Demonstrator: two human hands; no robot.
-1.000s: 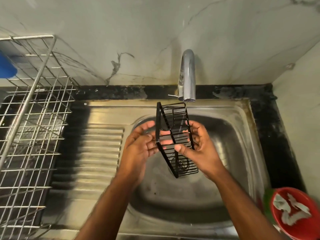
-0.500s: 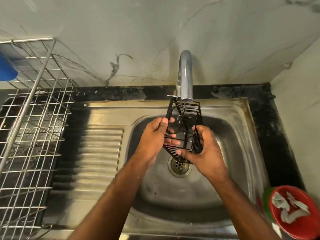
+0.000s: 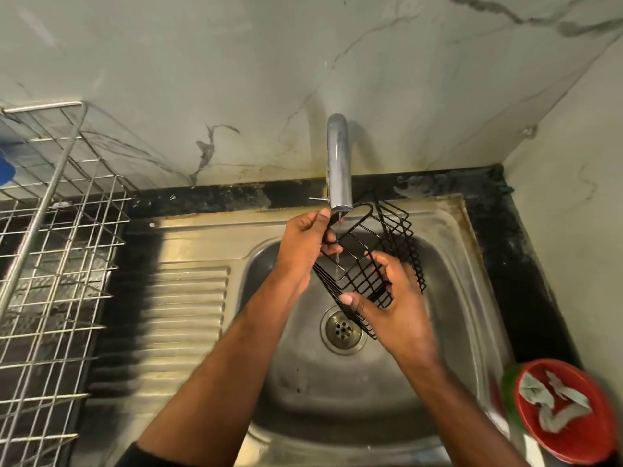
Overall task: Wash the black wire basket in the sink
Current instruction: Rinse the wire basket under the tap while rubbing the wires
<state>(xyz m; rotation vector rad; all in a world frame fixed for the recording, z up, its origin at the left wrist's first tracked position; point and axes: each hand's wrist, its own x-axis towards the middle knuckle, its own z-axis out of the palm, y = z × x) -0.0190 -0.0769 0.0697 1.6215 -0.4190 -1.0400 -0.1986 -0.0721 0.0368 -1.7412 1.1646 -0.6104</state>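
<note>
**Basket held tilted under the running tap**

You hold the black wire basket (image 3: 369,264) above the bowl of the stainless steel sink (image 3: 455,298), tilted, with its open side turned up toward you and its far end reaching under the curved chrome tap (image 3: 338,163). A thin stream of water (image 3: 338,244) falls from the spout through the wires of the basket.

Your left hand (image 3: 303,244) is closed on the upper left rim of the basket, the thumb pressed against the looped wire just below the spout. Your right hand (image 3: 394,305) grips the lower end: its thumb lies across the near edge and its fingers (image 3: 381,267) curl over the grid from the right. That hand is slightly blurred.

The round metal drain (image 3: 343,330) sits in the bowl directly below the basket's lower corner, apart from it. Left of the bowl runs the ribbed draining board (image 3: 188,305), and beyond that a silver wire dish rack (image 3: 50,264) stands on the dark counter (image 3: 526,264). At the lower right edge, a red round bowl (image 3: 569,412) holds pale crumpled scraps (image 3: 553,402). A marble-patterned wall (image 3: 269,79) rises behind the tap.
</note>
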